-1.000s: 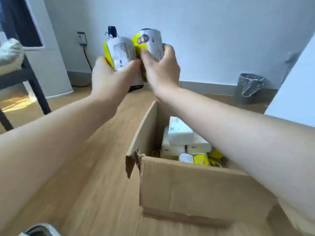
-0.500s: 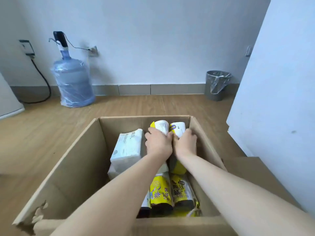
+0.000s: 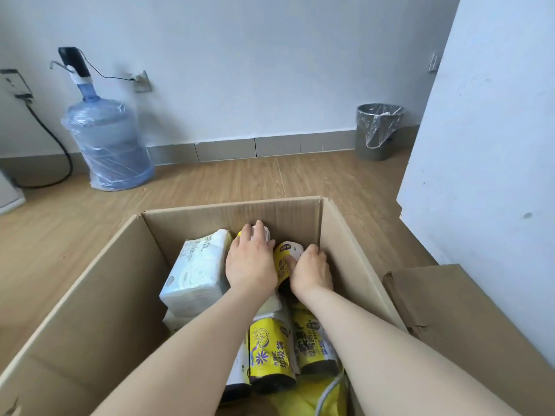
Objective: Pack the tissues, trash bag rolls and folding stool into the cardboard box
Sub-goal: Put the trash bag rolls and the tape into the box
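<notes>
Two trash bag rolls sit under our hands at the centre of the frame, deep in the cardboard box (image 3: 345,235). Our left hand (image 3: 250,262) lies palm-down over the far roll (image 3: 262,232), fingers curled around it; the white end of that roll points toward the box's far wall. Our right hand (image 3: 312,271) closes its fingers on the near roll (image 3: 283,259), whose long axis runs from us toward the upper frame. Both are cylinders in glossy yellow printed wrap. More rolls (image 3: 270,352) lie lengthwise lower in the frame, touching side by side. Left of centre a soft plastic-wrapped tissue pack (image 3: 195,271) rests tilted on another pack. Corrugated brown flaps stand open on the wooden floor (image 3: 60,235).
</notes>
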